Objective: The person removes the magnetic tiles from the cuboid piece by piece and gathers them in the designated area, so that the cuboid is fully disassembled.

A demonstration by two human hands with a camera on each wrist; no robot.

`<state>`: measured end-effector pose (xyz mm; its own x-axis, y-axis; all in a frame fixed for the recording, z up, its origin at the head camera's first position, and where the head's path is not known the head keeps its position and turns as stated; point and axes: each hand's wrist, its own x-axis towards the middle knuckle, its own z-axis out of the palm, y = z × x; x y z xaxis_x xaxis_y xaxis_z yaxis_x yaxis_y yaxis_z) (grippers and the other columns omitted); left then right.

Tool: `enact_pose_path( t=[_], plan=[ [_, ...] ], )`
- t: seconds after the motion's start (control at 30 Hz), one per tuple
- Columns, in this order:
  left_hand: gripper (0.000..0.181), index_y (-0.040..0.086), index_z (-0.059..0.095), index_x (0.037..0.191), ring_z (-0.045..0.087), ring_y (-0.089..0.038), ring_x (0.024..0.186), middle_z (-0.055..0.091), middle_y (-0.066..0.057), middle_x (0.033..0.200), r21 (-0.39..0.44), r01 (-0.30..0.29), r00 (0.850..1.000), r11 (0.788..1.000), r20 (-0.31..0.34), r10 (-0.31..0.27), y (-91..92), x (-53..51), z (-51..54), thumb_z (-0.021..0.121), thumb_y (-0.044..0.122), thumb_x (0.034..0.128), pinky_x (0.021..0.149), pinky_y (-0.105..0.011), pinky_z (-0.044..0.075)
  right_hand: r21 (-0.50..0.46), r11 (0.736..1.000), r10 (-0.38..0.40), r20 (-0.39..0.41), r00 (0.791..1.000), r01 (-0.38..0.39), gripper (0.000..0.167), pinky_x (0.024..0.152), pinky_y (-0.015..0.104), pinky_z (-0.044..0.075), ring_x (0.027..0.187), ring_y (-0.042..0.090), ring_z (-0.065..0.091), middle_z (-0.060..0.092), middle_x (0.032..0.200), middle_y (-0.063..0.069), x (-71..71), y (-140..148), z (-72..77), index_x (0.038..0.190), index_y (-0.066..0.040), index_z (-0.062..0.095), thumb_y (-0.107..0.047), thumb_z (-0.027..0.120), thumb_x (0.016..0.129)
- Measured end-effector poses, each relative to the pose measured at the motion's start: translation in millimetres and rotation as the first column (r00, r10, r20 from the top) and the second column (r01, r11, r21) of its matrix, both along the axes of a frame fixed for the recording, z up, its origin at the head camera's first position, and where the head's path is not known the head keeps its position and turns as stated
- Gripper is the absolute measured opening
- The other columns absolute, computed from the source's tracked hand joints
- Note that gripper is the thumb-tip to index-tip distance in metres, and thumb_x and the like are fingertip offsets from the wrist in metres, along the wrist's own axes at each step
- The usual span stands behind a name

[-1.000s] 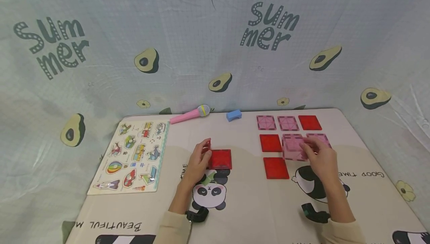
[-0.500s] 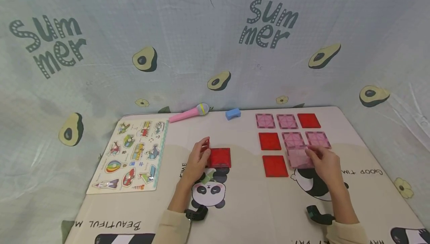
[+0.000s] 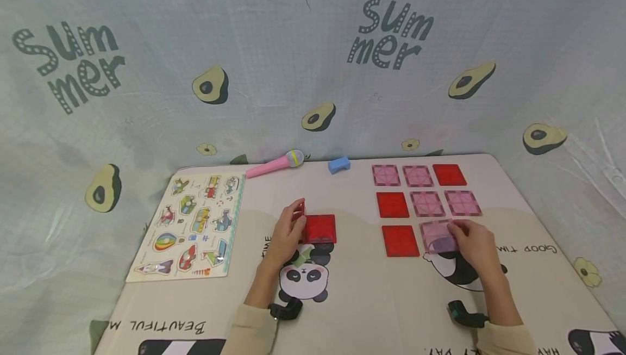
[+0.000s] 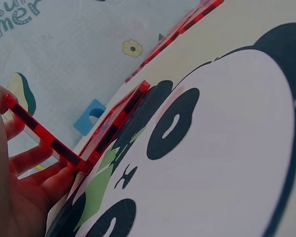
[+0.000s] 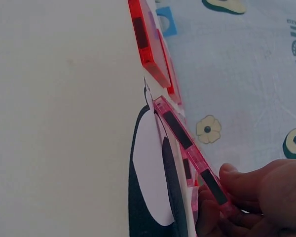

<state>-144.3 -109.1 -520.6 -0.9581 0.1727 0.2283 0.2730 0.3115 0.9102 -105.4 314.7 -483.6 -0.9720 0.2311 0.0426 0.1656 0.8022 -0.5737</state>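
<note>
In the head view my left hand (image 3: 287, 231) holds a red magnetic tile (image 4: 45, 136) on edge. That tile leans up along the left side of a flat red magnetic tile (image 3: 320, 229), their edges meeting in the left wrist view. My right hand (image 3: 475, 243) pinches a clear pink magnetic tile (image 3: 438, 236) by its right side. One edge of the pink tile is low at the table and the held side is raised, as the right wrist view shows. Beside it on the left lies another flat red tile (image 3: 400, 241).
Behind the right hand, more red and pink tiles (image 3: 427, 204) lie in rows. A blue arch block (image 3: 339, 165) and a pink toy microphone (image 3: 276, 166) are at the back edge. A picture puzzle board (image 3: 188, 227) lies at the left. A printed curtain (image 3: 274, 45) hangs behind.
My right hand has brought the pink tile toward the front, from over the middle row of tiles down beside the front red one. The left hand keeps its place with its tile.
</note>
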Motion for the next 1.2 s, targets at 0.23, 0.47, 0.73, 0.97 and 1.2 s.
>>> enact_pose_path(
  t=[0.23, 0.47, 0.73, 0.97, 1.2],
  plan=[
    [0.051, 0.008, 0.038, 0.152, 0.052, -0.039, 0.133, 0.048, -0.022, 0.145, -0.002, 0.001, 1.0, 1.0, 0.011, -0.001, 0.0, -0.3, 0.0, 0.046, 0.018, 0.1028, 0.11, -0.054, 0.046, 0.004, 0.999, 0.033, 0.075, 0.997, -0.033, 0.052, 0.07, 0.043, 0.06, 0.08, 0.033, 0.062, 0.066, 0.101, 0.032, 1.7, -1, -1.7, 0.126, 0.016, 0.056, -0.027, 0.065, 0.098],
    [0.053, 0.01, 0.038, 0.152, 0.051, -0.039, 0.134, 0.048, -0.02, 0.146, 0.001, -0.006, 1.0, 1.0, 0.015, 0.006, 1.2, 1.1, 0.7, 0.05, 0.018, 0.1004, 0.107, -0.056, 0.048, 0.003, 0.999, 0.047, 0.108, 0.993, -0.048, 0.055, 0.079, 0.052, 0.06, 0.083, 0.036, 0.062, 0.063, 0.106, 0.035, 2.4, -1, -2.8, 0.125, 0.017, 0.054, -0.026, 0.069, 0.094],
    [0.052, 0.001, 0.037, 0.151, 0.05, -0.045, 0.134, 0.046, -0.028, 0.145, 0.006, 0.006, 1.0, 1.0, 0.027, -0.007, 2.7, 9.7, 21.4, 0.046, 0.012, 0.102, 0.109, -0.058, 0.045, 0.04, 0.997, 0.067, 0.083, 0.994, -0.07, 0.045, 0.072, 0.048, 0.06, 0.076, 0.031, 0.059, 0.065, 0.095, 0.03, 1.7, -3, -5.0, 0.115, 0.016, 0.06, -0.022, 0.071, 0.093],
    [0.052, 0.012, 0.039, 0.152, 0.052, -0.037, 0.133, 0.048, -0.02, 0.145, -0.008, -0.014, 1.0, 1.0, 0.028, 0.014, 0.1, 0.2, -1.2, 0.047, 0.022, 0.1023, 0.109, -0.054, 0.047, 0.055, 0.995, 0.078, 0.1, 0.992, -0.084, 0.045, 0.073, 0.05, 0.06, 0.077, 0.033, 0.059, 0.064, 0.095, 0.031, 0.7, -4, -1.5, 0.114, 0.017, 0.059, -0.022, 0.07, 0.093],
    [0.052, 0.011, 0.039, 0.152, 0.052, -0.037, 0.134, 0.048, -0.02, 0.145, -0.012, -0.013, 0.999, 1.0, 0.03, 0.013, 0.0, -0.3, -2.0, 0.047, 0.023, 0.1022, 0.109, -0.055, 0.047, 0.053, 0.996, 0.069, 0.039, 0.997, -0.071, 0.053, 0.072, 0.051, 0.062, 0.083, 0.039, 0.062, 0.063, 0.106, 0.037, -3.5, -12, 7.5, 0.121, 0.018, 0.057, -0.025, 0.07, 0.093]
  ],
)
